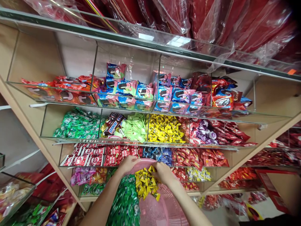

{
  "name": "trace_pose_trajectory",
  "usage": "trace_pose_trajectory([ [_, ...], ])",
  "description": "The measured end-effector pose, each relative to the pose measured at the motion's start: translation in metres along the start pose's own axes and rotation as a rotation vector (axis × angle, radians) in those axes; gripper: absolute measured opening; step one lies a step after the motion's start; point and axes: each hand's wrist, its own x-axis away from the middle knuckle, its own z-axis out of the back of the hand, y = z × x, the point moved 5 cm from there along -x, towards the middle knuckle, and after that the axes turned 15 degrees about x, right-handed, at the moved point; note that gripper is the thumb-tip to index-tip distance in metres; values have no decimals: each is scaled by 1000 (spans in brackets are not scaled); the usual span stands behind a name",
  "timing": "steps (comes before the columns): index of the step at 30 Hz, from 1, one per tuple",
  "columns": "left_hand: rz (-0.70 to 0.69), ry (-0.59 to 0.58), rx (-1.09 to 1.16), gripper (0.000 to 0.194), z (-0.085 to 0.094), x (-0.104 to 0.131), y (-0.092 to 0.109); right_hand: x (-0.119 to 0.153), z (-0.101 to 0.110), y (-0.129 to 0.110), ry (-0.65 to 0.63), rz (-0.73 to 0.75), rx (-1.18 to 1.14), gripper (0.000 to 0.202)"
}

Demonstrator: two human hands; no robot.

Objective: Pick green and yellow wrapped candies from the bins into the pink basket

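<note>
A pink mesh plastic basket (172,204) is in front of me at the bottom middle. Green-wrapped candies (125,201) fill its left part, and a smaller heap of yellow-wrapped candies (147,183) lies beside them near the far rim. My left hand (128,164) is closed on the far left of the rim, its fingertips partly hidden. On the right side of the rim my right hand (163,173) is closed, with fingers curled inward close to the yellow candies. Pink basket floor shows to the right of the heap.
Glass-divided shelves face me. A middle shelf holds green candies (80,124), Snickers bars (114,124) and yellow candies (166,128). Blue cookie packs (124,88) stand above. A glass shelf edge (150,47) runs across the top, under red plastic-wrapped goods (211,22).
</note>
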Motion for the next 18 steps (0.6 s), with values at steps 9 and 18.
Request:
trace_pose_trajectory([
  [9,-20,-20,-10,54,2,6,12,-4,1,-10,3,22,9,21],
  [18,-11,-32,5,53,1,5,9,12,6,0,-203,-23,-14,22],
])
